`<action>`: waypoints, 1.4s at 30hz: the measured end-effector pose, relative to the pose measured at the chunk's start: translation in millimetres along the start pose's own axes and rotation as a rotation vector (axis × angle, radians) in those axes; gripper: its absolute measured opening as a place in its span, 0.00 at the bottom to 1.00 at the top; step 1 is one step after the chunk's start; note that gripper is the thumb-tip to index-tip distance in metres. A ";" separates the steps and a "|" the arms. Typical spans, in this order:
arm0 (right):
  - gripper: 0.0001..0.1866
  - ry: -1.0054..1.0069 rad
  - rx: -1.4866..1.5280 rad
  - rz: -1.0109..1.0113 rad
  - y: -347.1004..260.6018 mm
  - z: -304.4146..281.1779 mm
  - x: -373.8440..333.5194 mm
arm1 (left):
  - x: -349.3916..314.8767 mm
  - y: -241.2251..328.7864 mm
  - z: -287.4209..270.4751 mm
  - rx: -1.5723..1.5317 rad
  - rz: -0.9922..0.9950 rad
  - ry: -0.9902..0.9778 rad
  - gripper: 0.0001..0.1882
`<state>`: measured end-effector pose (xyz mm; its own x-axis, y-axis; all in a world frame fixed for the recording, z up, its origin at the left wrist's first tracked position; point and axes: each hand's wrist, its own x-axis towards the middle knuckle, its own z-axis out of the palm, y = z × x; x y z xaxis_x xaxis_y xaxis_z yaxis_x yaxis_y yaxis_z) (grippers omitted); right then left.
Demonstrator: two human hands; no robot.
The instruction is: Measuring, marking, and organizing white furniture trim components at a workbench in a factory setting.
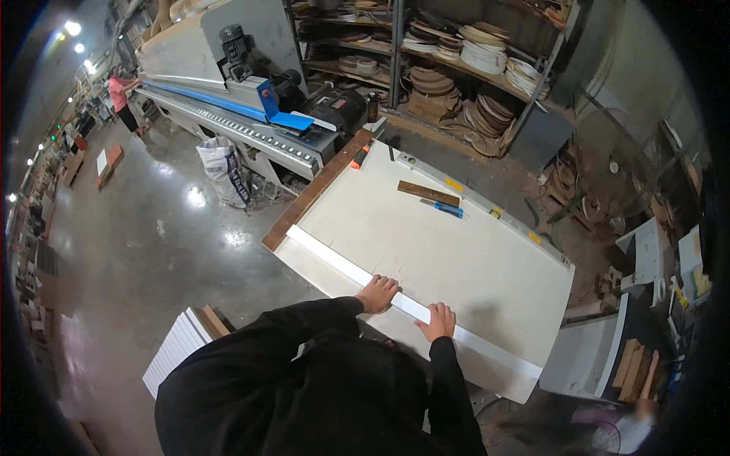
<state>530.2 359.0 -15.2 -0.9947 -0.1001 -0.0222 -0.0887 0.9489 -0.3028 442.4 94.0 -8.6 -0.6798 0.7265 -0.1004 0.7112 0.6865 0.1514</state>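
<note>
A long, narrow white strip of board [342, 264] lies along the near side of a pale worktable [464, 266]. My left hand [378, 294] grips it near its middle, fingers curled over the far edge. A short way to the right, my right hand [439, 322] grips the same strip. Farther back on the table lie a brown wooden strip [428, 192], a blue utility knife [447, 208] touching or close beside it, and a long metal spirit level [487, 207] along the far edge. An orange-and-black tool [360, 157] rests at the far left corner.
A brown wooden rail [319, 190] edges the table's left side. Beyond stands a long machine [228, 106] with a white sack [223, 171] beside it. Stacked white panels [180, 346] stand at lower left. A person [119, 95] is far left; another person's arm [649, 384] shows at lower right.
</note>
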 end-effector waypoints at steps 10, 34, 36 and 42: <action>0.34 -0.059 -0.064 0.180 -13.2 14.5 -0.5 | -28.5 -50.7 -13.1 -0.161 0.186 0.079 0.49; 0.37 -0.154 -0.099 0.433 -27.3 24.2 -0.5 | -182.8 -316.5 -31.0 -0.784 -1.098 0.745 0.20; 0.37 -0.169 -0.098 0.461 -28.2 24.8 -1.9 | -176.6 -316.4 -32.8 -0.988 -1.087 0.648 0.21; 0.36 -0.185 -0.114 0.474 -30.1 23.3 10.0 | -168.4 -323.5 -12.8 -0.853 -0.963 0.562 0.20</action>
<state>524.2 322.5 -28.5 -0.9024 0.3067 -0.3028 0.3536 0.9286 -0.1131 324.5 -250.8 -28.1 -0.9561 -0.2607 -0.1338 -0.2564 0.5237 0.8124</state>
